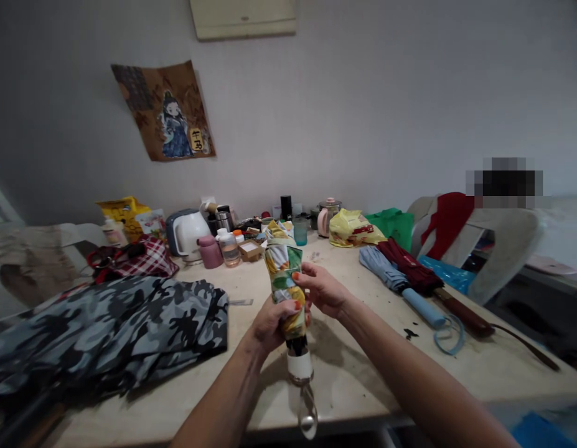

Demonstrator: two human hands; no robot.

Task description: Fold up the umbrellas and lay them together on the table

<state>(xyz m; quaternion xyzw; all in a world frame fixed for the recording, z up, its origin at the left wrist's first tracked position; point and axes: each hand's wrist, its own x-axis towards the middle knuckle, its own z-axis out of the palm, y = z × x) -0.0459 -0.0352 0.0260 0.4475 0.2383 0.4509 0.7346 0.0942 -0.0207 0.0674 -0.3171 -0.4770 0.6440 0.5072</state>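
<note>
A folding umbrella (288, 280) with a yellow, green and white patterned canopy is held closed over the near part of the table, its white handle (300, 366) pointing towards me. A shiny loop hangs from the handle's end. My left hand (272, 320) is wrapped round the lower canopy, just above the handle. Higher up, my right hand (324, 289) has its thumb on the canopy's right side, with the other fingers curled partly behind it. The canopy looks gathered round the shaft.
A camouflage umbrella (176, 330) spreads over the table's left side. On the right lie a light-blue umbrella (391, 270) and a dark-red umbrella (412, 267). A kettle (191, 233), a pink jar (210, 252) and a yellow bag (356, 229) line the back. A chair (507, 242) stands right.
</note>
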